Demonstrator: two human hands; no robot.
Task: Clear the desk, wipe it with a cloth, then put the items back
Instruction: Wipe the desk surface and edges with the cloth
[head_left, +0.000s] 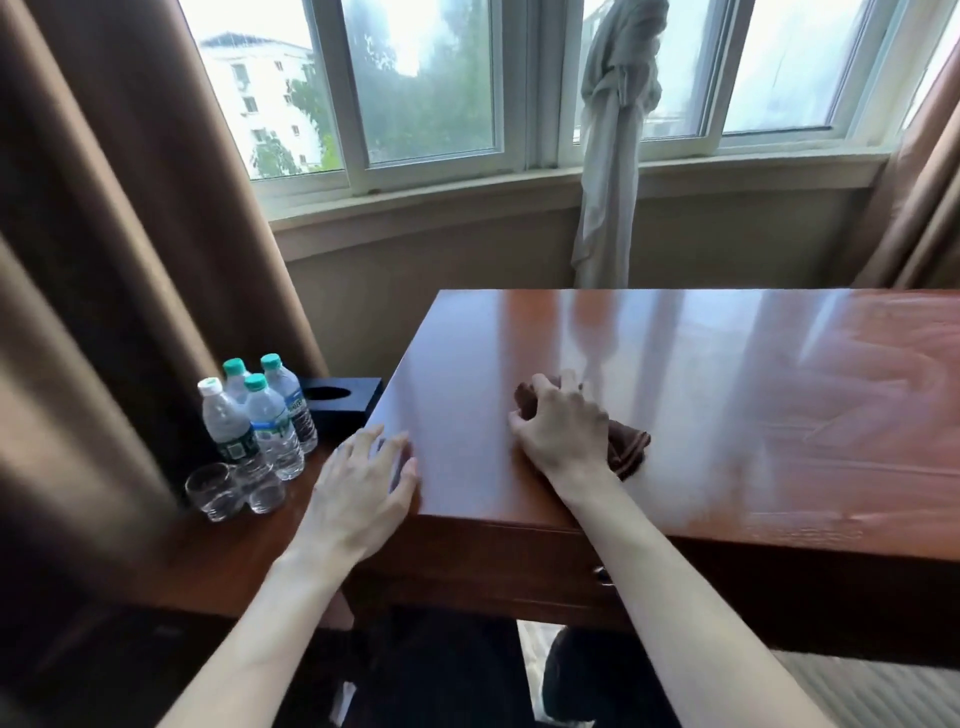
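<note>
Standing beside desk (675, 364): bottles (260, 415), glasses (213, 491), tissue box (340, 402)

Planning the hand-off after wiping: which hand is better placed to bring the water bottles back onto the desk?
Left. The left hand rests open on the desk's left edge, nearest the bottles; the right hand grips the cloth.

**Daylit scene, glare and wide-angle warp**

Daylight enters through the windows (431, 83), partly overexposed. The polished desk (675, 374) mirrors them as broad glare. Curtains (104, 260) at the left edge bow and smear, perhaps from motion. Beneath the desk lies deep shadow.
</note>
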